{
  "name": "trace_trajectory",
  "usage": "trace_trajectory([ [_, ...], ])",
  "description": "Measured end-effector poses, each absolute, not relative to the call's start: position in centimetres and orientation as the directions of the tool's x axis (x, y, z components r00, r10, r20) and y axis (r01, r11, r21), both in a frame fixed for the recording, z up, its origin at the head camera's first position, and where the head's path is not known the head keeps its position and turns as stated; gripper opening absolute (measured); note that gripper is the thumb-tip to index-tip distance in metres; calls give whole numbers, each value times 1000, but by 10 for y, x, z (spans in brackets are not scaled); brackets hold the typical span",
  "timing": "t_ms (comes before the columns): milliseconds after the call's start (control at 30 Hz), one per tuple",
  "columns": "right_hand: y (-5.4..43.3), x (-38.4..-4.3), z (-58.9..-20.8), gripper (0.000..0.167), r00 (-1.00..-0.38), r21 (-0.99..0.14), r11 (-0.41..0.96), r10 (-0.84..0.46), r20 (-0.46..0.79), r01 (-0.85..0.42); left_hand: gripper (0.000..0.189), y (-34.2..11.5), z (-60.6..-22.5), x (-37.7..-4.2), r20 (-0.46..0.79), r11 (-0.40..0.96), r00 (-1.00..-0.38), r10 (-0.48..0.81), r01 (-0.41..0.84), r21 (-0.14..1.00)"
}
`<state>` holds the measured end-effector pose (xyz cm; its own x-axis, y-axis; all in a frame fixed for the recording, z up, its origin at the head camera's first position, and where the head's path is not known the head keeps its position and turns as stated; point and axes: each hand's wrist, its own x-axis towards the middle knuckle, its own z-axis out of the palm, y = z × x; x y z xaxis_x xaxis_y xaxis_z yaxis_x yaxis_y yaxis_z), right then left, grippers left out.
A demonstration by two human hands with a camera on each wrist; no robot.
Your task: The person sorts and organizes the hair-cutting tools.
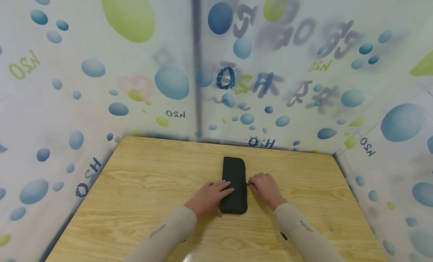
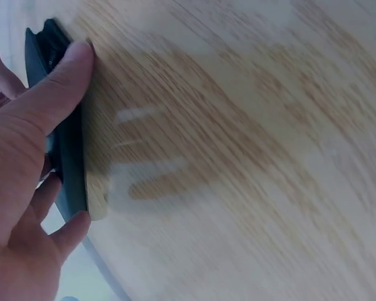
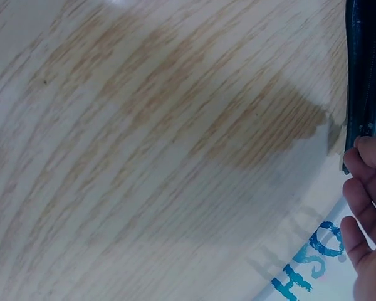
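Observation:
A black zip case point(image 1: 238, 168) lies flat and lengthwise on the wooden table. My left hand point(image 1: 209, 197) rests over its left side, fingers spread across the top and thumb low at the near left corner. In the left wrist view the thumb point(image 2: 62, 81) lies along the case's edge, and a fingertip touches the side farther along. At the right edge of the case, my right hand point(image 1: 265, 187) pinches the small zipper pull point(image 1: 248, 184) between thumb and forefinger. The right wrist view shows the zipper point(image 3: 371, 75) running along the case's side, up to those fingertips.
The light wooden table point(image 1: 152, 171) reaches back to a white curtain point(image 1: 176, 40) printed with blue and green spots and letters. More of this sheeting hangs at the left and right sides.

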<state>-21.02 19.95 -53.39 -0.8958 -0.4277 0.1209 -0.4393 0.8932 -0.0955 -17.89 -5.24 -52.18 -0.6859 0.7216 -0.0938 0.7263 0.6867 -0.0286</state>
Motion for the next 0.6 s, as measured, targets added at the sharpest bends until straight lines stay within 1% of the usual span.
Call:
trace_trajectory([
  [67,200,-210,-534,4,-896,-98,892,-429,119,-440,92,-52,-520,-179,-98,686,-685,722,727,-27],
  [300,201,-209,-534,6,-888,-73,888,-444,119,-454,94,-53,-523,-182,-93,680,-685,723,729,-78],
  [600,204,-205,-534,6,-865,-42,869,-485,125,-493,96,-56,-529,-183,-52,676,-680,731,733,-74],
])
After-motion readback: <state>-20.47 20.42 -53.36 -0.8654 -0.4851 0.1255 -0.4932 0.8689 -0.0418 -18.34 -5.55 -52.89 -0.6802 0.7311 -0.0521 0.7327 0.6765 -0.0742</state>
